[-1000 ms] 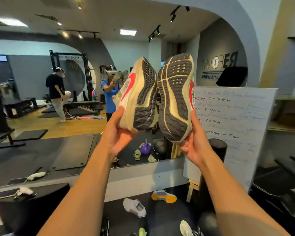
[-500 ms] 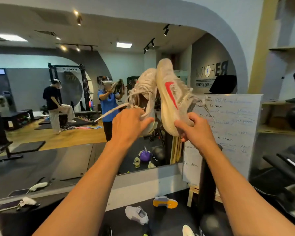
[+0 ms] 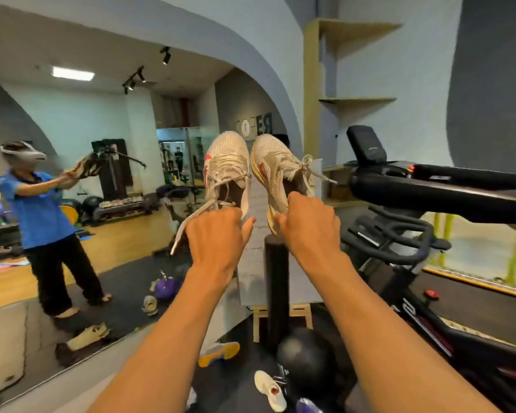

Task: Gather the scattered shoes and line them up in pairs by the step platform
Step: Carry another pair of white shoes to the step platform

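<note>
Currently, both arms are raised forward in front of a large wall mirror (image 3: 116, 234). The left hand (image 3: 215, 234) grasps the heel of a cream knit running shoe with a red side mark (image 3: 227, 165), its fingers curled over the heel collar and its thumb extended to the right. The right hand (image 3: 307, 222) grasps the heel of the matching cream knit running shoe with a yellow sole edge (image 3: 276, 165), its fingers curled into the heel opening. Both shoes are held off the floor, side by side and nearly touching. Their toes point up and away, and their laced uppers face the camera. A loose white lace (image 3: 179, 236) hangs from the left-held shoe, down past the left wrist. Below the hands, a black cylindrical foam roller (image 3: 276, 293) stands upright in front of a white handwritten board (image 3: 252, 281), with a black rubber ball (image 3: 301, 356) at its base. A grey shoe with an orange-yellow sole (image 3: 219, 353) lies on the dark floor just left of the ball. A white low shoe (image 3: 270, 393) lies nearer the camera with its opening up. A black exercise bike (image 3: 441, 189) stands to the right.
</note>
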The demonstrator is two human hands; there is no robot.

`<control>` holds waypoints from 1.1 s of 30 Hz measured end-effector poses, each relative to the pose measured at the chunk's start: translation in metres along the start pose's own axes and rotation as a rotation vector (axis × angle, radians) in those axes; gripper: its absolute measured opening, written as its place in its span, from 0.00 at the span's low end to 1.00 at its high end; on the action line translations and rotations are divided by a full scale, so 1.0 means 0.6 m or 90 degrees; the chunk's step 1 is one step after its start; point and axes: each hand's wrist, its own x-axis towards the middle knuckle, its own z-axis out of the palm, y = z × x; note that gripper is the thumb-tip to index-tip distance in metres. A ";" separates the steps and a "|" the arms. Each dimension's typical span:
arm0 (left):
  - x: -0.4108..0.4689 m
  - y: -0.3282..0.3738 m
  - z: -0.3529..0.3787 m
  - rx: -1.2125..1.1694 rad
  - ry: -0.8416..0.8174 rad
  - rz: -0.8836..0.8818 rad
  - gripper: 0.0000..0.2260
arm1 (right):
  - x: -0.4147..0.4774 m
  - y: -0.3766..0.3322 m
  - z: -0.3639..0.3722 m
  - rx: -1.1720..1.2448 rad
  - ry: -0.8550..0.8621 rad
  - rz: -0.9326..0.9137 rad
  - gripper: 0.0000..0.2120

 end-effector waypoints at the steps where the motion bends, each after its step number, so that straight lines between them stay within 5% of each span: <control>1: -0.002 0.016 -0.001 -0.022 0.000 0.011 0.20 | -0.011 0.006 -0.012 -0.019 0.012 0.012 0.09; 15: -0.092 0.411 -0.152 -0.371 0.001 0.222 0.17 | -0.212 0.275 -0.327 -0.291 0.125 0.217 0.08; 33: -0.432 1.055 -0.638 -0.860 -0.070 0.440 0.22 | -0.673 0.595 -0.967 -0.632 0.229 0.491 0.10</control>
